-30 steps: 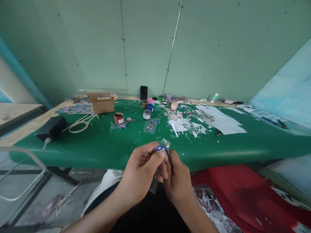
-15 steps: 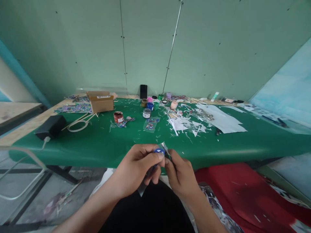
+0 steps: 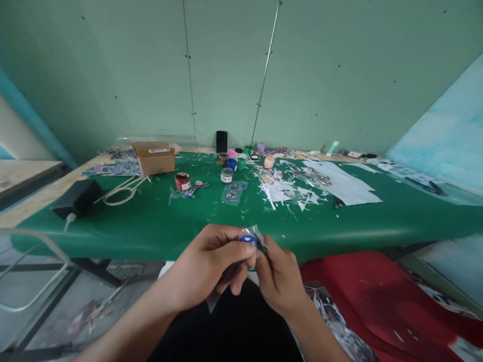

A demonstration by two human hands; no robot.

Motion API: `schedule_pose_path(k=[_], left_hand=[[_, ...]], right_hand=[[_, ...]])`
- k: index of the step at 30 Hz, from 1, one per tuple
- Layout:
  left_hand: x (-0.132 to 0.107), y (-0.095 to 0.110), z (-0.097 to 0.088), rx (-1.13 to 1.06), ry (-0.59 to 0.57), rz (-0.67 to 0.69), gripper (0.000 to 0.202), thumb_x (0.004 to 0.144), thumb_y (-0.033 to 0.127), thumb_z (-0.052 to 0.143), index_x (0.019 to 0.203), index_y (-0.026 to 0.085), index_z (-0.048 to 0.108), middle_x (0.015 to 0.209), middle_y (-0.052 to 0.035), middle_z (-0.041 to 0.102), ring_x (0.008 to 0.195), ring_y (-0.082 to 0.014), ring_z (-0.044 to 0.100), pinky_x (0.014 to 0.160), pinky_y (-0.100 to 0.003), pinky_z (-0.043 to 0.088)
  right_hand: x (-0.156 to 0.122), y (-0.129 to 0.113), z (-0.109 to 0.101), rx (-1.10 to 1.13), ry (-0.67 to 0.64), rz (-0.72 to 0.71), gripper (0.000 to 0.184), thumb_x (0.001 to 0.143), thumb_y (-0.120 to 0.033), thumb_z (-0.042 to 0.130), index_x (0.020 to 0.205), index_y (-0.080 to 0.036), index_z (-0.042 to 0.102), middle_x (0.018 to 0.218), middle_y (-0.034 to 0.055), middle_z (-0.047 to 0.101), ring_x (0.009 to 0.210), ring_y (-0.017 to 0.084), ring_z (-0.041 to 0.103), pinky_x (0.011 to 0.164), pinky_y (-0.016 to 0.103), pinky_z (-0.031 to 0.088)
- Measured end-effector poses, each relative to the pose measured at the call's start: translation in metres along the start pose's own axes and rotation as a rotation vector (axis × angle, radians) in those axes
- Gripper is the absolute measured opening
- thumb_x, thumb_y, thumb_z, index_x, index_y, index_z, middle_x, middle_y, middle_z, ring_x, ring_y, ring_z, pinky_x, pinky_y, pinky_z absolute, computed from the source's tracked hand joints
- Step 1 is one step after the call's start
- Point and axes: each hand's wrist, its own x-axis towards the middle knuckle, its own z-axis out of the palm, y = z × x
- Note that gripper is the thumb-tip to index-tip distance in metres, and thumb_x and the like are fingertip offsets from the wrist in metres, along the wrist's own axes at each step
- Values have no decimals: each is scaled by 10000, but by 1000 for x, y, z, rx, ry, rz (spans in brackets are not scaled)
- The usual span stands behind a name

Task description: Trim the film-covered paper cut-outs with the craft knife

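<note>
Table covering: smooth green sheet, vinyl-like, with a soft sheen along the front edge. Exposed board at left: wood-chip, rough and matt. Clear film: thin transparent plastic, glossy, creased, catching bright highlights. Blue disc against it: smooth-faced. Carton: plain brown cardboard, matt. Power adapter: black plastic, dull finish. Phone: dark, smooth front. Small packet: clear plastic, shiny and wrinkled. Large sheet and cut scraps: white paper, matt. Wall panels appeared smooth and flat-finished; the black cloth on the lap was matt.
</note>
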Motion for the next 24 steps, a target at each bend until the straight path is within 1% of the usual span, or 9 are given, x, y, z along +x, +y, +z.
schedule_pose_path(k=[3,7,10,13,16,19,21,24], left_hand=[[0,2,0,0,-8,-16,245,848,283,502,644,172,581,380,58,493,295,-33,301,309,-159,208],[1,1,-1,-15,-39,-18,240,835,269,498,633,172,582,377,58,485,298,-34,294,312,-161,208],[2,1,-2,-1,-52,-26,249,846,264,497,633,171,583,382,56,488,306,-37,305,328,-164,231],[7,2,-4,58,-58,-8,251,874,280,509,668,168,597,440,41,541,350,-47,379,384,-169,313],[14,5,-6,176,-80,6,227,883,303,552,721,164,628,550,17,607,462,-74,490,485,-192,406],[20,6,-8,325,-59,2,209,876,317,587,740,166,637,603,17,611,525,-86,498,519,-206,407],[22,6,-8,398,-43,8,240,897,336,564,736,168,622,616,20,603,535,-88,487,528,-216,396],[25,3,-5,402,-40,29,332,947,366,476,694,174,572,605,25,583,533,-86,470,536,-225,385]], right_hand=[[1,0,-2,-14,-20,-16,178,917,-146,409,763,-235,416,564,-86,392,428,76,399,439,187,322],[1,4,-4,-12,-36,-35,157,914,-140,426,787,-231,436,562,-92,389,419,71,382,426,194,305],[1,6,-5,-8,-42,-39,157,915,-139,433,787,-229,447,557,-92,397,419,68,395,423,193,306],[2,6,-4,-2,3,-16,174,923,-142,434,774,-228,461,551,-87,426,421,69,423,417,191,310],[3,9,-5,-45,92,-1,146,930,-140,439,841,-220,523,576,-71,508,437,77,469,427,194,334],[3,17,-9,-155,132,-36,138,924,-133,455,902,-210,567,622,-45,571,483,91,521,469,200,377],[2,22,-12,-224,142,-64,146,921,-131,455,906,-208,579,641,-33,590,504,96,541,489,203,392],[1,27,-16,-288,148,-87,159,925,-139,444,921,-204,589,638,-28,599,500,99,549,487,202,397]])
